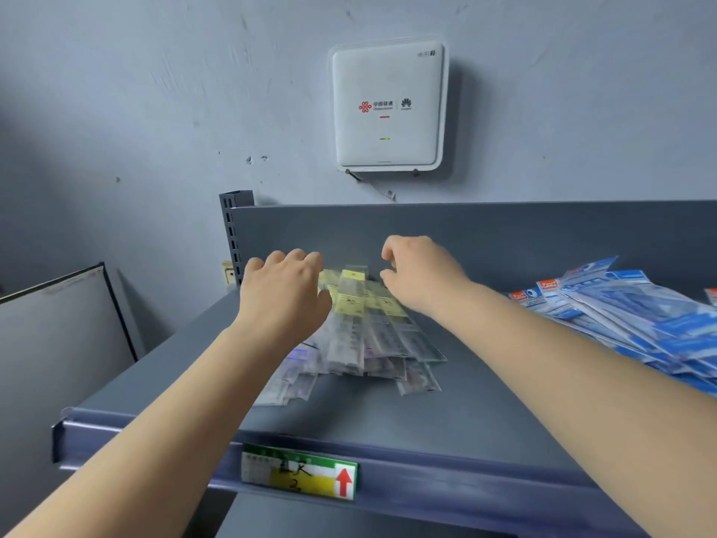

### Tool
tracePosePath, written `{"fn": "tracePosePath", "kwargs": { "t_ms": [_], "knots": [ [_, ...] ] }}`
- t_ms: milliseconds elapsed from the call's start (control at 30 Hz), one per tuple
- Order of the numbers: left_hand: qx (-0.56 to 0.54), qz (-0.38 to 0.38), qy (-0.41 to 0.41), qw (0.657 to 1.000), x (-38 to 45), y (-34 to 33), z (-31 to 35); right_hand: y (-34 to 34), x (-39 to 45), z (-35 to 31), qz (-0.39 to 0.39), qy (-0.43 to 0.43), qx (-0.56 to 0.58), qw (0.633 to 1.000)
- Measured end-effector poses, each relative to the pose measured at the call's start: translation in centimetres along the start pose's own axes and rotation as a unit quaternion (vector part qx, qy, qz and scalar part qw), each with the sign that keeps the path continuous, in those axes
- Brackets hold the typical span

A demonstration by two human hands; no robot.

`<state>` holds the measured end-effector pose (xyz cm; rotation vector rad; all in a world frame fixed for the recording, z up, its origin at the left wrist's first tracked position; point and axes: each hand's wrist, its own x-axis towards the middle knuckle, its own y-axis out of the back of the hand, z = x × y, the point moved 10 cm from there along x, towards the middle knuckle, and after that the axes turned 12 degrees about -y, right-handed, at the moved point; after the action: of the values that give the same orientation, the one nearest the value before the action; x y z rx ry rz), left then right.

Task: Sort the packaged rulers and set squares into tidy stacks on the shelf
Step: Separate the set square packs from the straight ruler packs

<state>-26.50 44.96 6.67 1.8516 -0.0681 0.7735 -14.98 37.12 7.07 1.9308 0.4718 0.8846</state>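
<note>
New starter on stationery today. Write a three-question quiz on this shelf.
1. True or false: the blue packets lie to the right of the clear ruler packets.
2. Which hand lies flat over the ruler packets: A left hand, B right hand?
3. Fill in: the arrow on the shelf label is coloured ____.

Key: 1 true; 2 A; 3 red.

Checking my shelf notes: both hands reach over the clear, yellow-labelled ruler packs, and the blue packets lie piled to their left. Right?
Not quite. In the head view the blue packets lie piled to the right of the clear, yellow-labelled ruler packs; both hands do reach over those.
</note>
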Motion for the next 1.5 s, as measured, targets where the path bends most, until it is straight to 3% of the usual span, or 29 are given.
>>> {"fn": "tracePosePath", "kwargs": {
  "t_ms": [167, 267, 500, 900, 1033, 1233, 1367, 1500],
  "knots": [
    [0.006, 0.014, -0.039, 0.999, 2.1, 0.9, 6.3, 4.6, -2.9, 2.4, 0.092, 0.117, -0.156, 0.976],
    [0.001, 0.011, -0.057, 0.998, 3.5, 1.1, 11.1, 5.3, -4.8, 5.9, 0.093, 0.153, -0.228, 0.957],
    [-0.034, 0.011, -0.126, 0.991, 6.8, 2.3, 24.3, 9.0, -7.3, 16.4, 0.100, 0.134, -0.299, 0.940],
    [-0.066, 0.014, -0.214, 0.975, 9.8, 4.9, 46.3, 17.4, -11.9, 36.7, 0.108, 0.051, -0.278, 0.953],
    [-0.075, -0.013, -0.229, 0.970, 10.6, 3.9, 51.6, 19.2, -12.7, 44.2, 0.082, -0.001, -0.277, 0.957],
    [-0.063, -0.118, -0.257, 0.957, 10.7, 0.3, 57.2, 19.6, -12.2, 52.1, 0.027, -0.058, -0.266, 0.962],
    [-0.150, -0.190, -0.259, 0.935, 10.4, -2.4, 59.0, 18.5, -11.7, 56.5, -0.027, -0.118, -0.228, 0.966],
    [-0.223, -0.186, -0.279, 0.915, 9.9, -2.3, 59.8, 15.6, -12.0, 58.1, -0.115, -0.119, -0.190, 0.968]
  ]
}}
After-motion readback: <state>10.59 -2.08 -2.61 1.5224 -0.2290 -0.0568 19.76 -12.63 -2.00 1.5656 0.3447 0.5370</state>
